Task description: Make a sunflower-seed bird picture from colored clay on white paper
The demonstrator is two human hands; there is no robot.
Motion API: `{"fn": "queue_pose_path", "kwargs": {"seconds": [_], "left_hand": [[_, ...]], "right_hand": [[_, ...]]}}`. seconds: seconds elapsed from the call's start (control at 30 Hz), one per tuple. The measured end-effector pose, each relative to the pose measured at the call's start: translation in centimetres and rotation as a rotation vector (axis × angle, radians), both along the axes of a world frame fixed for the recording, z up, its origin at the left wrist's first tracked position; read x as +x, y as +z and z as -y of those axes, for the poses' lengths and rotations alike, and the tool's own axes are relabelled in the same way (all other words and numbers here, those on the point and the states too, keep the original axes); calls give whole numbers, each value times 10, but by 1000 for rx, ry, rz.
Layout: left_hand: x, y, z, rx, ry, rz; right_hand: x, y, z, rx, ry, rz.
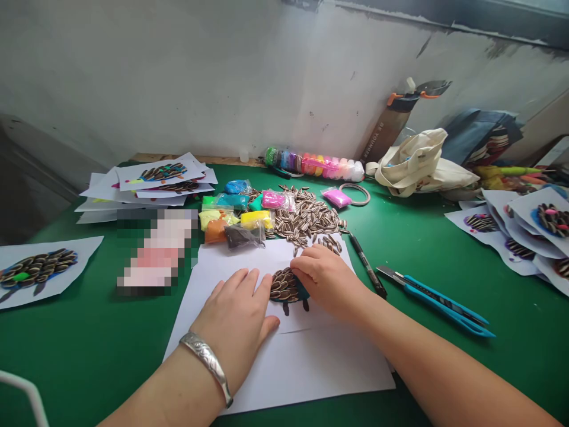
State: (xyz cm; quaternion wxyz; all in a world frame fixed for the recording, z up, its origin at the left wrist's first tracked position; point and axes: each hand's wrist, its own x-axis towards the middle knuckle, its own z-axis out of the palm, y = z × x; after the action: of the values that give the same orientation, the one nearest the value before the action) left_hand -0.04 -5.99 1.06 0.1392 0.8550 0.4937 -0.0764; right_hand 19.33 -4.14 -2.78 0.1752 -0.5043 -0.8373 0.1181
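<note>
A white sheet of paper [284, 367] lies in front of me with a blue clay shape [303, 292] on it. Rows of striped sunflower seeds [283, 286] cover the shape's left part, and small dark feet show below. My left hand [237, 317] rests flat on the paper, fingers spread, just left of the shape. At its upper right, my right hand [326, 276] bends over the shape with thumb and forefinger pinched together. Whatever those fingertips hold is hidden. Behind the hand, a pile of loose sunflower seeds [306, 214] spreads onto the paper's far edge.
Bagged coloured clay [258, 220] lies beside the pile. A black pen [367, 264] and a blue utility knife [440, 302] are at right. Finished seed pictures are stacked left [162, 175] and right [520, 231]. A bottle [386, 127] and cloth bag [420, 166] stand by the wall.
</note>
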Motion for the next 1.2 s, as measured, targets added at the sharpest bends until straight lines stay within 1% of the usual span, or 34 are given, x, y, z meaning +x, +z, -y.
{"fn": "queue_pose_path", "kwargs": {"seconds": [0.07,0.2,0.27,0.4,0.53,0.7,0.8,0.9,0.97,1.07,1.2], "left_hand": [[0,0,0,-1,-4,-8],[0,1,-1,-8,-6,-14],[0,2,-1,-9,-4,-14],[0,1,0,-6,-5,-18],[1,1,0,-5,-5,-29],[2,1,-1,-9,-3,-26],[2,1,0,-10,2,-19],[0,0,1,-3,5,-20],[0,-1,1,-7,4,-26],[0,-2,1,-5,-3,-25],[1,-1,-1,3,-13,-19]], "right_hand": [[1,1,0,-12,-9,-15],[6,9,1,-47,-125,-67],[9,12,1,-50,-153,-63],[9,11,0,-46,-104,-7],[6,5,-1,-27,-94,27],[7,7,-2,-46,-85,-4],[12,8,-5,-56,-123,-42],[18,2,-11,33,-167,-97],[20,-4,-16,86,-137,-101],[18,-9,-23,116,-76,-46],[13,-7,-27,134,-59,73]]}}
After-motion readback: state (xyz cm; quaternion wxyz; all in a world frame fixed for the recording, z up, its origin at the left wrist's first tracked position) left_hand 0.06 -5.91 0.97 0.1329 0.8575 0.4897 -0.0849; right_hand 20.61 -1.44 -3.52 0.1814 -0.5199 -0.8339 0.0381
